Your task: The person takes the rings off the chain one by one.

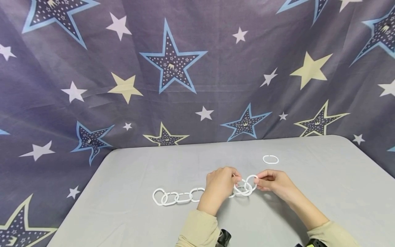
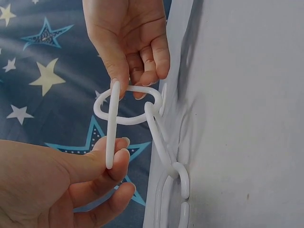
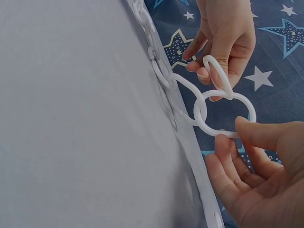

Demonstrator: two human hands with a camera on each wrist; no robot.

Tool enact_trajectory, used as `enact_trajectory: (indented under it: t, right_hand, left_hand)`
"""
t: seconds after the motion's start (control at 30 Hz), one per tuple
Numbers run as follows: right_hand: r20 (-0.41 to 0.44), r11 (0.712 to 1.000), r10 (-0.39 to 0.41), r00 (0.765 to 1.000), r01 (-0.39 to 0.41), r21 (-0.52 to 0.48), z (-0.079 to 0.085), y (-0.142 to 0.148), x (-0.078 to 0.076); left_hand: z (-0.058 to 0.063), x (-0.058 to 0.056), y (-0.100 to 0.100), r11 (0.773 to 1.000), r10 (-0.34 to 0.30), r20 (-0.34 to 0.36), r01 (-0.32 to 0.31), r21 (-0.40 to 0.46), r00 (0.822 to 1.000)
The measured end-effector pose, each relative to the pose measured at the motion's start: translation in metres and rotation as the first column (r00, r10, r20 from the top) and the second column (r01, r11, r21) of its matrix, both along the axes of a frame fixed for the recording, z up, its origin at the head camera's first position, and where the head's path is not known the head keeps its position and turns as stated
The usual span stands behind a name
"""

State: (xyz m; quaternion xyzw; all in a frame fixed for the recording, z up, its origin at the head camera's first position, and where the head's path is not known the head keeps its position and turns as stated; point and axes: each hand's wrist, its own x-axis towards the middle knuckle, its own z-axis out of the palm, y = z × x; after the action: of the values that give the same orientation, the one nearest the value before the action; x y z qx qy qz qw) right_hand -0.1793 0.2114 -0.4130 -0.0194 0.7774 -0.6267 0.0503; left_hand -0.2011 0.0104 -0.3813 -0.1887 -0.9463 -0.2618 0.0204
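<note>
My left hand (image 1: 217,187) pinches a white plastic oval chain link (image 2: 111,128) between thumb and fingers. Facing it, my right hand (image 1: 277,185) pinches the white end link (image 3: 253,109) of a chain. In the right wrist view, the left hand's link meets the upper rim of the end link; I cannot tell whether it is fully hooked through. The end link passes through a neighbouring chain link (image 3: 186,84). More of the white chain (image 1: 169,204) stretches left along the table, partly hidden behind my left hand in the head view.
A single white link (image 1: 271,163) lies apart on the grey table (image 1: 123,219), beyond my right hand. Behind the table's far edge hangs a dark cloth (image 1: 216,85) printed with stars. Both forearms reach in from the near side.
</note>
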Motion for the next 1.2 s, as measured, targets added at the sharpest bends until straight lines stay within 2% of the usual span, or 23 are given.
enact_trajectory:
  t: [0.37,0.53,0.7,0.87,1.07,1.2]
  right_hand:
    - [0.018,1.0,0.012,1.0,-0.012,-0.008,0.002,0.002,0.001]
    - [0.042,0.998,0.021,0.999,-0.019,-0.051,-0.002,0.004,0.0]
    - [0.061,0.992,0.071,0.996,-0.064,-0.104,-0.007,0.005,-0.002]
    - [0.099,0.984,0.11,0.989,-0.094,-0.151,-0.01,0.007,-0.003]
    - [0.115,0.979,0.114,0.987,-0.092,-0.181,-0.01,0.008,-0.003]
    - [0.118,0.979,0.113,0.987,-0.09,-0.181,-0.011,0.008,-0.003]
  left_hand:
    - [-0.001,0.001,-0.001,1.0,0.008,-0.006,-0.008,0.018,1.0]
    - [0.001,0.0,-0.003,0.999,0.018,-0.013,-0.018,0.03,1.0]
    - [0.001,-0.002,-0.004,0.999,0.041,-0.02,-0.041,0.022,0.999]
    - [0.0,-0.003,-0.004,0.998,0.067,-0.055,-0.067,0.012,0.996]
    - [0.001,-0.004,-0.005,0.994,0.105,-0.124,-0.105,0.008,0.987]
    - [0.003,-0.004,-0.005,0.993,0.121,-0.142,-0.119,0.023,0.982]
